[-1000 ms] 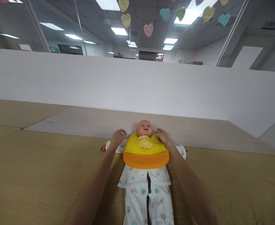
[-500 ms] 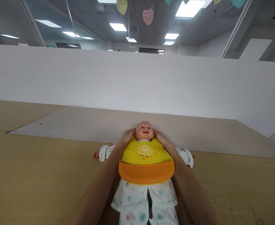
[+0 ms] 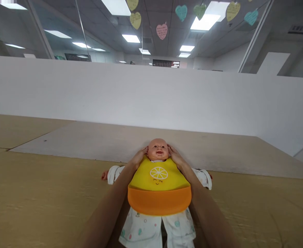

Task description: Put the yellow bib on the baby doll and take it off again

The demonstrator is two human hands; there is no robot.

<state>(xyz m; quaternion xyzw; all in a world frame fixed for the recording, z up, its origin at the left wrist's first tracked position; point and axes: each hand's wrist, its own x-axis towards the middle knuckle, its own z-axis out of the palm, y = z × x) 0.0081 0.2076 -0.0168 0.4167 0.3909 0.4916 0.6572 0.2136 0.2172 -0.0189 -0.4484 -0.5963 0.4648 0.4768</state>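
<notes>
A baby doll [image 3: 158, 150] lies face up in white printed clothes [image 3: 141, 229], arms stretched out to both sides. Over its chest is a yellow bib [image 3: 141, 177] with a white citrus slice, a smiling face and an orange catch pocket [image 3: 159, 201]. At the bib's upper edge, on the picture's left of the doll's head, is my left hand [image 3: 139, 156], fingers curled in by the neck. My right hand [image 3: 175, 156] mirrors it on the other side. Both seem closed on the bib's neck ends; the fingertips are hidden behind the head and neck.
Beneath the doll is a tan wooden surface [image 3: 50, 193], with a paler grey strip [image 3: 102, 141] behind it. A white low wall [image 3: 141, 96] rises beyond, topped by glass panels. Paper hearts [image 3: 162, 31] hang on the glass.
The view has tilted up slightly, so doll and bib sit lower and more paper hearts show. Both hands stay beside the doll's head and neck.
</notes>
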